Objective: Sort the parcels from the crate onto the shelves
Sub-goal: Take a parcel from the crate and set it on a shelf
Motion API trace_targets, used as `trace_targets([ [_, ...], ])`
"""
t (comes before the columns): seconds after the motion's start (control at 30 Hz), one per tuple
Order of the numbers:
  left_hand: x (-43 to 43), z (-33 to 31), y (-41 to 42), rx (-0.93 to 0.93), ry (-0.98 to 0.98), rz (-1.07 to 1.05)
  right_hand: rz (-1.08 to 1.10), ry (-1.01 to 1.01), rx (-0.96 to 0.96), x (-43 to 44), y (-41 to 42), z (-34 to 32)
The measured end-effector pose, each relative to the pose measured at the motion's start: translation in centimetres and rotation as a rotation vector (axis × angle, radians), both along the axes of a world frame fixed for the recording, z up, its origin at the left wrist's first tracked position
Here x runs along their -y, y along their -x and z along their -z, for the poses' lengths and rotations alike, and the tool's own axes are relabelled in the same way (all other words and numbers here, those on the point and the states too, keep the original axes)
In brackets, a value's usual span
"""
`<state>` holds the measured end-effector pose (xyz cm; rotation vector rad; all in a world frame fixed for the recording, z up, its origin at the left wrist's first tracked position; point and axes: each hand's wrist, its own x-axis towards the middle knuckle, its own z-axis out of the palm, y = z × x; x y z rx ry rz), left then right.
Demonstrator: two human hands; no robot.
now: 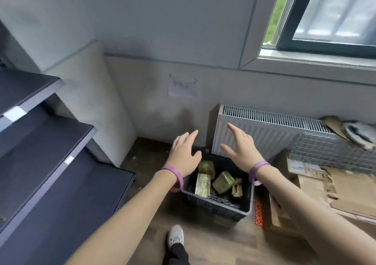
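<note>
Parcels (222,182) lie in the crate (215,207), shelves (40,134) left, radiator (264,130) behind.

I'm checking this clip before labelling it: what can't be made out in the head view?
Far end of the crate: covered by the left hand and right hand, so the parcels cannot be fully counted.
Note on the wall: writing too blurred to read.
Shelves: cut off by the left edge; white labels washed out.

Radiator (264,130) and shelves (46,134) flanking crate (215,207).
</note>
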<state>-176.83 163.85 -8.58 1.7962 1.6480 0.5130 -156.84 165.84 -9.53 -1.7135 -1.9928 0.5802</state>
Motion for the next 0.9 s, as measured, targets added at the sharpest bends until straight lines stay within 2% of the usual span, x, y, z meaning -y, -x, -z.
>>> trace_targets([
  [0.37, -15.3, 10.9, -0.6, 0.016, 0.315, 0.091, 0.178, 0.331, 0.024, -10.7, 1.2, 9.9],
  [0.57, -21.4, 16.3, -0.4, -0.033, 0.416, 0.106, 0.231, 0.443, 0.022, -16.1, 1.5, 15.8],
  [0.73, -24.3, 23.9, -1.3, -0.072, 0.509, 0.113, 0.268, 0.6, 0.025, -18.1, 0.9, 23.7],
  [0.9, -25.0, 34.2, -2.6, -0.115, 0.626, 0.104, 0.257, 0.75, 0.029, -19.4, -0.1, 34.1],
])
